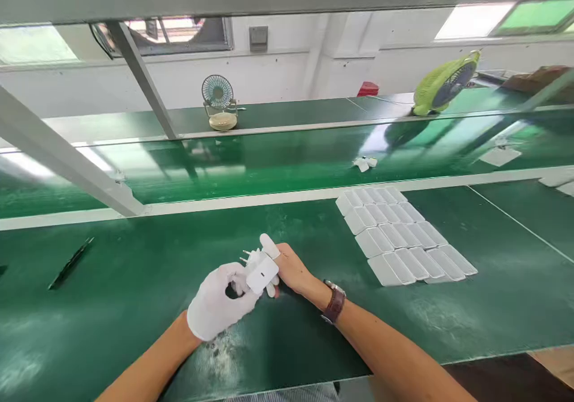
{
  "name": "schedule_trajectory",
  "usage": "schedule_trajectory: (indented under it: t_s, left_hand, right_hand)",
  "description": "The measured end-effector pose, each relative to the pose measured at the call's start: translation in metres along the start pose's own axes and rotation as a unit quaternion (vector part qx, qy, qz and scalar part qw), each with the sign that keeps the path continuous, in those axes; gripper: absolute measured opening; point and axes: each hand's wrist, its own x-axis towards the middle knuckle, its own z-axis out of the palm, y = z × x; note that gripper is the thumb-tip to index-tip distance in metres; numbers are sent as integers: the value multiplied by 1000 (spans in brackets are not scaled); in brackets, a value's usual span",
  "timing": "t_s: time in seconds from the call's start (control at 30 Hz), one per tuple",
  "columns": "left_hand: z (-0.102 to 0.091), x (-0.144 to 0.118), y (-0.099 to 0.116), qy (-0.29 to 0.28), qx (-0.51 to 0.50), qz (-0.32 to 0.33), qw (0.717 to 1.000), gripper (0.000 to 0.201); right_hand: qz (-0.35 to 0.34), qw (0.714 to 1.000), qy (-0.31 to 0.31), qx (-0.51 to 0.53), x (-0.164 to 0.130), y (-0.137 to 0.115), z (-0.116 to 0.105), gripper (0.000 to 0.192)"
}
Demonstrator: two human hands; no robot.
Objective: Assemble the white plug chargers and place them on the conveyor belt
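Green desk (pixel 134 282) lying glossy, both hands closing on white charger (pixel 261 272), gloved left hand (pixel 219 300), bare right hand (pixel 291 268), white cases (pixel 403 240) sitting at two o'clock, small fan (pixel 218 100) standing at twelve.

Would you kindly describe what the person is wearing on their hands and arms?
The left hand wears a white fabric glove that ends at the wrist. The right hand is ungloved apart from white finger cots on the fingertips, and a wristwatch with a dark brown strap sits on that wrist. Both forearms are bare, with no sleeves showing.
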Motion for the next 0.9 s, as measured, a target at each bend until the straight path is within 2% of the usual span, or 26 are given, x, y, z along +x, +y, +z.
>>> schedule_trajectory:
  t_s: [0.1,0.43,0.63,0.8,0.9]
  left_hand:
    - [0,3,3,-22,7,34,999,8]
    - [2,4,6,54,-18,116,992,15]
    - [2,4,4,63,-4,111,992,16]
    - [-1,5,-3,-11,22,166,986,41]
    - [3,1,-7,-25,44,181,982,61]
  right_hand:
    - [2,1000,0,-5,0,1,-1,75]
    - [5,1000,-1,-18,0,0,-1,76]
    - [1,999,0,-41,-1,1,0,78]
    - [-11,995,27,-99,-5,-1,1,81]
    - [-5,990,46,-133,-7,-3,2,80]
